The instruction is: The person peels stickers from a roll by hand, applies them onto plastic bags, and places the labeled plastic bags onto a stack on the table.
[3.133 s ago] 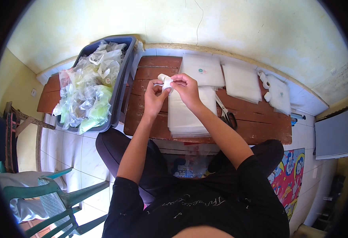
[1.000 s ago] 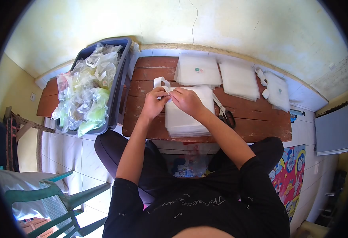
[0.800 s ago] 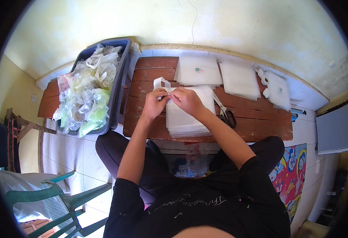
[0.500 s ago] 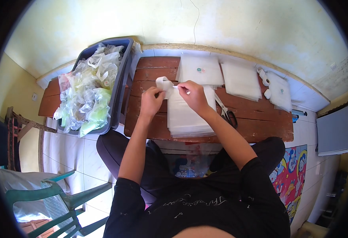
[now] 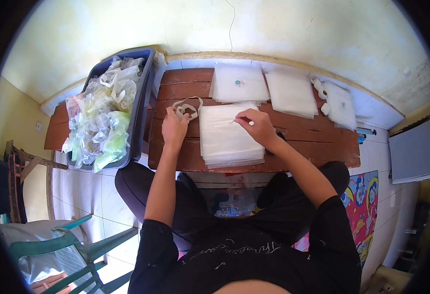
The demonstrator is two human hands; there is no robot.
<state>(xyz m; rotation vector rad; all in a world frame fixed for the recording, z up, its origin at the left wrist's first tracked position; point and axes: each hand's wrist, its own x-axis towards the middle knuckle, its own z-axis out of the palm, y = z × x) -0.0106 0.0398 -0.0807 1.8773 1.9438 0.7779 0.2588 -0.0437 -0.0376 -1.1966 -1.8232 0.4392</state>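
My left hand (image 5: 174, 126) is closed on a looped white strip (image 5: 194, 106), whose curls hang over the table's left part. My right hand (image 5: 257, 123) pinches a small thin white piece between thumb and fingertips, above a stack of clear plastic sheets or bags (image 5: 229, 147). That stack lies on the brown wooden table (image 5: 303, 147) in front of me. Black-handled scissors (image 5: 280, 135) lie right of the stack, mostly hidden by my right hand and forearm.
A dark tub (image 5: 149, 83) heaped with crumpled plastic bags (image 5: 104, 115) stands to the left. Further plastic stacks (image 5: 241, 84) (image 5: 291, 92) (image 5: 338, 105) lie along the table's back, with small white rolls (image 5: 318, 88) beside the rightmost. A green chair (image 5: 73, 245) is at lower left.
My hands have drawn apart, the right moving right and down over the stack, the left slightly left. The white strip now hangs in open loops. The scissors have become mostly covered.
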